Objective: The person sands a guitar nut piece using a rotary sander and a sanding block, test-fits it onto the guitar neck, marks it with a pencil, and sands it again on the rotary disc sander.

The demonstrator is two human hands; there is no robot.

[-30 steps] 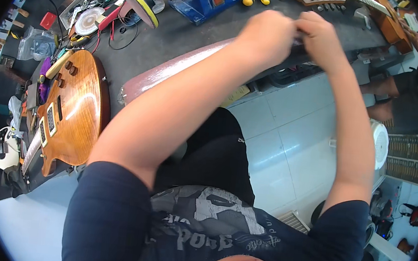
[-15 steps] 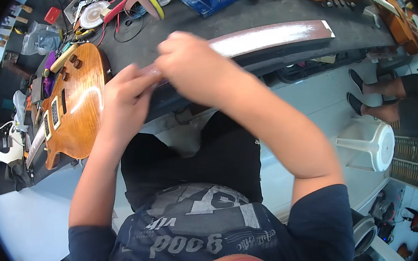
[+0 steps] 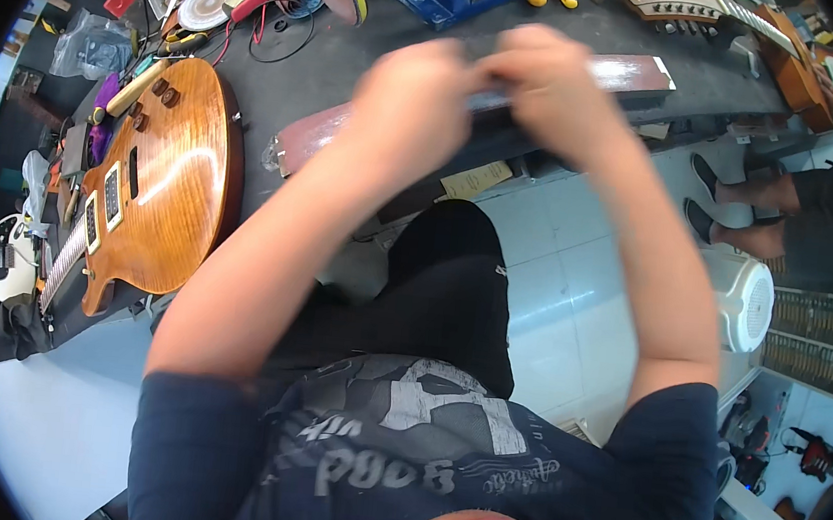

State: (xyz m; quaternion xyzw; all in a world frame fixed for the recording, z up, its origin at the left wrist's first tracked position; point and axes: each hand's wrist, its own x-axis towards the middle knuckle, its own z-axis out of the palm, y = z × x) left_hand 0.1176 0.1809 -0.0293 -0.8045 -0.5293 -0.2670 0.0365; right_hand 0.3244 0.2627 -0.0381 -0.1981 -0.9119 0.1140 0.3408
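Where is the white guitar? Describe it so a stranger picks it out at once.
Go to the left end of the dark table, to the shiny amber guitar. Just left of it lies the white guitar: its white body with a dark middle sets it apart.

Bare left hand [image 3: 417, 100] at twelve o'clock, bare right hand [image 3: 548, 87] at one, both blurred over long reddish-brown, white-dusted strip [image 3: 637, 74]. Glossy amber electric guitar [image 3: 179, 172] between nine and ten.

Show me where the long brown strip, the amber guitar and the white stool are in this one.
Strip [image 3: 627, 76]: head view, pale top surface near its right end.
Amber guitar [image 3: 174, 195]: head view, middle of the body's top.
Stool [image 3: 755, 307]: head view, its round seat.
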